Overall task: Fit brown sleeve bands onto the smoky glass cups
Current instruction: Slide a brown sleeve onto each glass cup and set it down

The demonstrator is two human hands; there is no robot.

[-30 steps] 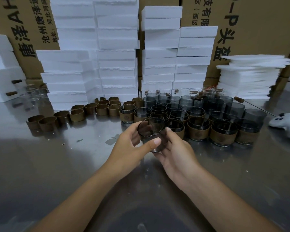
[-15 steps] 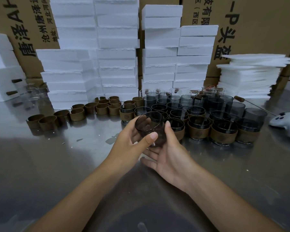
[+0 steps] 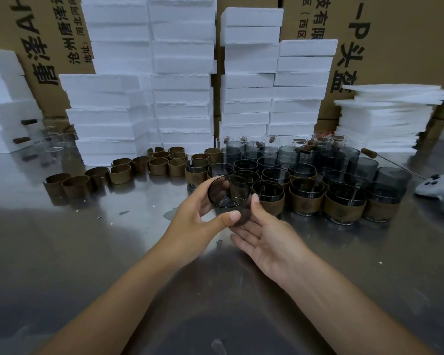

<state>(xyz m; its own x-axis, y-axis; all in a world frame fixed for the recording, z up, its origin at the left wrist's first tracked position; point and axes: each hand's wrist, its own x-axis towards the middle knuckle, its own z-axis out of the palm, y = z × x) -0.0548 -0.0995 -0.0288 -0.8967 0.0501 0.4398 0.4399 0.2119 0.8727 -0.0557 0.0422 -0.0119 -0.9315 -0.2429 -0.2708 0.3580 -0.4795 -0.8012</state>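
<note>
A smoky glass cup (image 3: 228,192) with no band on it is held tilted above the steel table (image 3: 87,252), its mouth toward me. My left hand (image 3: 198,221) grips it, thumb on the lower wall and fingers behind it. My right hand (image 3: 264,237) lies palm up under and beside the cup, fingers fairly straight, thumb tip touching its right wall. Behind stand several cups wearing brown bands (image 3: 344,203) and several bare smoky cups (image 3: 282,155). A row of loose brown sleeve bands (image 3: 121,172) runs off to the left.
White foam blocks (image 3: 182,80) are stacked along the back against cardboard boxes (image 3: 395,34). A pile of thin foam sheets (image 3: 385,119) sits at the right, with a white game controller (image 3: 438,190) near the right edge. Clear glasses (image 3: 54,144) stand at far left.
The cup has been lifted slightly up and left, away from me. My right hand has let go of it and opened palm up, while my left hand keeps its grip.
</note>
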